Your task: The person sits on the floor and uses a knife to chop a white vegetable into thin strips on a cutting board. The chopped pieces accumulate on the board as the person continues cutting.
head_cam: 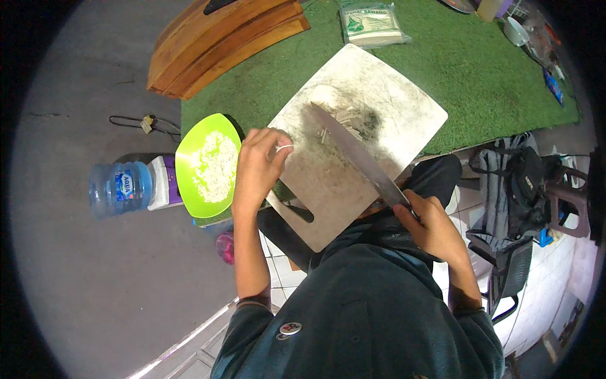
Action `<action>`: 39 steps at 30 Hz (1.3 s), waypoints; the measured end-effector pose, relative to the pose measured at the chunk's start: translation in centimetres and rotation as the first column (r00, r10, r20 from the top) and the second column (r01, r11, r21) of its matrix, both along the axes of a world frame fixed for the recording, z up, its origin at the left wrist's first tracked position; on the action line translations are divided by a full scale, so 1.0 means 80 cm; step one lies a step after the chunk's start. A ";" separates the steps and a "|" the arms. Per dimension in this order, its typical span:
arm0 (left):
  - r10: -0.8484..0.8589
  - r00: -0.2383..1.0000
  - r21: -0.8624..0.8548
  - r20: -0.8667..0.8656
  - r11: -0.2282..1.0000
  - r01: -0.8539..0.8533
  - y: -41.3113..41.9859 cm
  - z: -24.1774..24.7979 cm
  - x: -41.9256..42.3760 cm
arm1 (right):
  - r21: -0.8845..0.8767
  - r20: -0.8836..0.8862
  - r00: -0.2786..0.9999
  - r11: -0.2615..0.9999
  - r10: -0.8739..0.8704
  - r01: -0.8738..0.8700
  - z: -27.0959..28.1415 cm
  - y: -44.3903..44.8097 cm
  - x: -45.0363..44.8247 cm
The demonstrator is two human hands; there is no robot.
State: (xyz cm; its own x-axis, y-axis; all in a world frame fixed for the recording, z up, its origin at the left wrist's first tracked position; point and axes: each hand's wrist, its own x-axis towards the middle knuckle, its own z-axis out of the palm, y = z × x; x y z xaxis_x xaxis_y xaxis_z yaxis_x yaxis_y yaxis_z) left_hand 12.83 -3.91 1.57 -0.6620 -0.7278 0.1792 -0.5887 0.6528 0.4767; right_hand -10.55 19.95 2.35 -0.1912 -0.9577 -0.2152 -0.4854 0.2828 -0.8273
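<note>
My right hand (430,225) grips the handle of a large kitchen knife (352,149). Its broad blade slants up and left across a white plastic cutting board (397,94), which has a handle slot and dark stains. Thin pale strips (344,121) of cut food lie beside and partly under the blade. Between the thumb and fingers of my left hand (262,154) is a small white piece (284,147), mostly hidden by the fingers. Just left of that hand, a lime-green bowl (187,189) contains many small white bits (215,166).
Green artificial turf (473,80) covers the table. A wooden object (222,47) and a plastic-wrapped packet (374,23) with writing lie at the far side. A blue-tinted water bottle (120,187) is at left. A white bowl (516,31) sits far right, and a backpack (506,189) rests on a chair.
</note>
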 end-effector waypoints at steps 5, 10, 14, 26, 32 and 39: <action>-0.096 0.995 -0.128 -0.024 0.987 0.092 0.011 -0.020 0.003 | 0.096 0.048 0.999 0.995 0.005 -0.009 0.003 0.000 0.000; 0.001 0.995 -0.083 -0.097 0.996 -0.009 0.014 -0.018 0.009 | -0.004 0.042 0.999 1.000 0.030 -0.030 0.001 -0.003 0.004; 0.027 1.000 -0.039 0.002 0.999 -0.026 0.008 -0.015 -0.002 | 0.018 0.070 0.997 0.999 0.038 -0.039 0.005 -0.010 0.008; 0.156 0.988 -0.069 -0.012 0.985 -0.157 0.012 -0.015 -0.008 | 0.071 0.108 0.994 0.997 0.034 -0.042 0.000 -0.007 0.011; 0.166 0.980 -0.140 -0.109 0.974 -0.180 0.019 -0.026 -0.004 | 0.025 0.092 0.994 0.997 0.064 -0.066 -0.004 -0.007 0.012; 0.276 0.860 0.233 -0.429 0.954 -0.190 0.048 -0.012 0.001 | -0.054 0.139 0.990 0.998 0.035 -0.028 0.001 -0.011 0.016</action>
State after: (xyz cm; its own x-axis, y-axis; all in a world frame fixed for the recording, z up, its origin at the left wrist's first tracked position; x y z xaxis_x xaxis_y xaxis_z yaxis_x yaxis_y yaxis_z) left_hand 12.92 -0.03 0.65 -0.3465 -0.8982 0.2705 -0.4047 0.4033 0.8207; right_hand -9.27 19.09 2.39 -0.1321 -0.9733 -0.1875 -0.3715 0.2240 -0.9010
